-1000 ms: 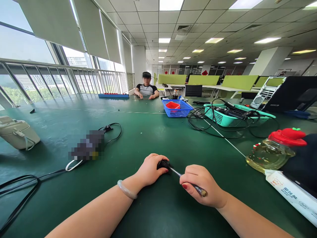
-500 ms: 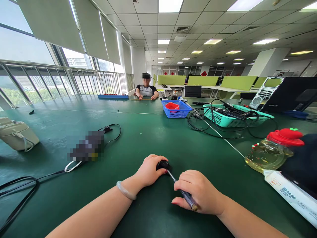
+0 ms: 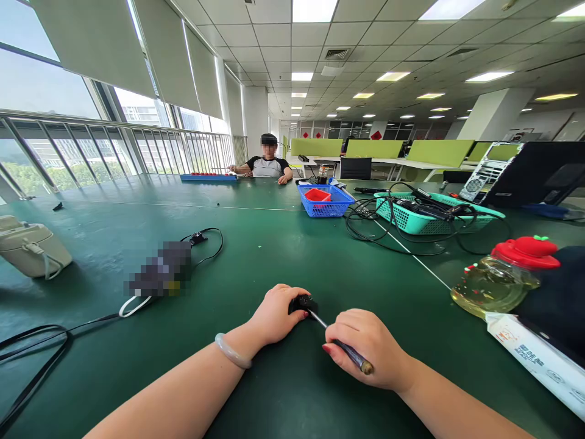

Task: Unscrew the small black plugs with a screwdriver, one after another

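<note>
My left hand point(image 3: 275, 312) is closed around a small black object point(image 3: 303, 302) on the green table point(image 3: 256, 262); the fingers cover much of it, and its kind does not show. A pale bangle point(image 3: 233, 351) circles my left wrist. In my right hand point(image 3: 365, 350) is a screwdriver point(image 3: 351, 353) with a dark handle and a thin metal shaft. The handle lies between thumb and fingers, its butt end towards me. The shaft slants up and left, and its tip meets the black object at the near right side.
Ahead stand a blue basket point(image 3: 326, 206) and a teal basket point(image 3: 411, 225) heaped with black cables. At right are a red-lidded bottle point(image 3: 496, 289) and a white pack point(image 3: 537, 360). A beige case point(image 3: 34, 250) and a black strap point(image 3: 59, 334) lie left. Another person point(image 3: 269, 163) sits across.
My right hand has shifted slightly, its thumb has closed in on the screwdriver, and the handle's butt end has moved up and right. The person opposite has reached an arm out sideways.
</note>
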A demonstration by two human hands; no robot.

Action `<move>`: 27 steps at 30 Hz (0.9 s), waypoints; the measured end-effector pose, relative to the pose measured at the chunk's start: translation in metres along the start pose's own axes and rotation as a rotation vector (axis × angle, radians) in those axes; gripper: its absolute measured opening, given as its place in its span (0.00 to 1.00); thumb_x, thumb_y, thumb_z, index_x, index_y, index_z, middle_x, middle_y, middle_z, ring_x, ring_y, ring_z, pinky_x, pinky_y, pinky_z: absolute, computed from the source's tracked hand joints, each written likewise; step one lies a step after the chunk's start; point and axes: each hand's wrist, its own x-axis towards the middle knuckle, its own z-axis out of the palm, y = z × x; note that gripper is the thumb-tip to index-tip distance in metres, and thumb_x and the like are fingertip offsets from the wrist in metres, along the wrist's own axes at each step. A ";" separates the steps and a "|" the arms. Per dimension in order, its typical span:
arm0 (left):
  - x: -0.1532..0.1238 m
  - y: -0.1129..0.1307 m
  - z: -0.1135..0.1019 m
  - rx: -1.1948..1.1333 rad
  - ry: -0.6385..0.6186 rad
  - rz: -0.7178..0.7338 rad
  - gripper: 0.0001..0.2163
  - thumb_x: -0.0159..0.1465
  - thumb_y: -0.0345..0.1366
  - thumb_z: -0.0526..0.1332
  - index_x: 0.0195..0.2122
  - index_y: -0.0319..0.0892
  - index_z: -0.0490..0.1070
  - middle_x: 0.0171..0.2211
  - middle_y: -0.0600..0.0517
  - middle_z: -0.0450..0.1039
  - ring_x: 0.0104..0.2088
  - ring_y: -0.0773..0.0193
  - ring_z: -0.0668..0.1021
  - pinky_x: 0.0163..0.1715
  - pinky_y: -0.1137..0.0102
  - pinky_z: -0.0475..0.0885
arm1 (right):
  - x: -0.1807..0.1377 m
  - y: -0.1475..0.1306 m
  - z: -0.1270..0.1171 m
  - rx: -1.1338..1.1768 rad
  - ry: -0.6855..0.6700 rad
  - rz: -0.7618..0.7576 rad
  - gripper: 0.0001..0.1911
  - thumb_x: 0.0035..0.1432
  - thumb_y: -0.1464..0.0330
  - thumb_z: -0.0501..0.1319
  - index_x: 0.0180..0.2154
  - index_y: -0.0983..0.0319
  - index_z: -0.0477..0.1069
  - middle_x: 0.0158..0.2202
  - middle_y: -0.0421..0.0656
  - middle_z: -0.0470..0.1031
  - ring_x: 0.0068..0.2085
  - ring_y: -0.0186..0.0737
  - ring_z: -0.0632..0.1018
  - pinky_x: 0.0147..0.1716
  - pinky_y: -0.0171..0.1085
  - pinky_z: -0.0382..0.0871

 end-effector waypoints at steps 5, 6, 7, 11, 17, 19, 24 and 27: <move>0.000 0.002 -0.001 0.016 -0.007 -0.009 0.18 0.59 0.32 0.65 0.51 0.48 0.74 0.50 0.51 0.77 0.55 0.54 0.72 0.59 0.58 0.66 | 0.001 -0.002 0.000 -0.010 -0.060 -0.028 0.14 0.66 0.66 0.54 0.28 0.60 0.68 0.21 0.38 0.68 0.23 0.34 0.64 0.24 0.35 0.54; 0.000 0.002 -0.001 0.016 -0.005 -0.008 0.18 0.59 0.32 0.65 0.51 0.48 0.74 0.50 0.51 0.78 0.55 0.54 0.72 0.59 0.58 0.66 | 0.001 -0.002 0.000 -0.014 -0.070 -0.021 0.14 0.67 0.66 0.53 0.29 0.60 0.69 0.22 0.38 0.69 0.23 0.34 0.65 0.25 0.35 0.54; 0.000 0.002 -0.001 0.016 -0.005 -0.007 0.18 0.59 0.32 0.65 0.51 0.48 0.74 0.50 0.51 0.78 0.55 0.54 0.72 0.59 0.58 0.66 | 0.001 -0.002 0.000 -0.017 -0.078 -0.015 0.14 0.67 0.66 0.53 0.29 0.60 0.69 0.22 0.38 0.69 0.23 0.34 0.65 0.25 0.35 0.54; 0.000 0.003 -0.002 0.022 -0.013 -0.006 0.18 0.59 0.32 0.65 0.51 0.48 0.74 0.50 0.51 0.78 0.55 0.54 0.72 0.59 0.57 0.66 | 0.001 -0.001 0.002 -0.030 -0.110 -0.008 0.13 0.67 0.66 0.53 0.29 0.60 0.69 0.22 0.38 0.69 0.23 0.34 0.66 0.25 0.36 0.54; 0.000 0.003 -0.002 0.049 -0.006 0.005 0.18 0.59 0.32 0.66 0.51 0.48 0.74 0.48 0.50 0.78 0.54 0.54 0.73 0.58 0.57 0.67 | -0.001 -0.001 0.006 -0.013 -0.150 0.018 0.11 0.66 0.64 0.57 0.31 0.60 0.69 0.24 0.38 0.71 0.24 0.35 0.68 0.27 0.35 0.56; 0.000 0.003 -0.001 0.056 -0.007 0.013 0.17 0.59 0.32 0.66 0.51 0.47 0.74 0.48 0.50 0.78 0.54 0.54 0.73 0.58 0.58 0.67 | -0.002 -0.001 0.006 0.002 -0.175 0.031 0.10 0.64 0.62 0.59 0.32 0.60 0.69 0.25 0.38 0.72 0.25 0.35 0.69 0.27 0.35 0.56; -0.001 0.002 0.001 0.075 0.006 0.030 0.18 0.59 0.32 0.66 0.51 0.47 0.74 0.48 0.51 0.78 0.54 0.54 0.72 0.58 0.57 0.66 | -0.003 -0.002 0.006 -0.005 -0.191 0.042 0.09 0.63 0.62 0.60 0.32 0.60 0.69 0.24 0.38 0.72 0.24 0.35 0.68 0.27 0.35 0.56; -0.002 0.003 0.001 0.086 0.006 0.028 0.18 0.59 0.33 0.66 0.51 0.47 0.74 0.48 0.50 0.78 0.54 0.53 0.72 0.58 0.56 0.66 | -0.001 -0.002 0.005 -0.036 -0.142 0.048 0.09 0.65 0.66 0.56 0.31 0.60 0.69 0.23 0.38 0.70 0.24 0.34 0.67 0.26 0.35 0.54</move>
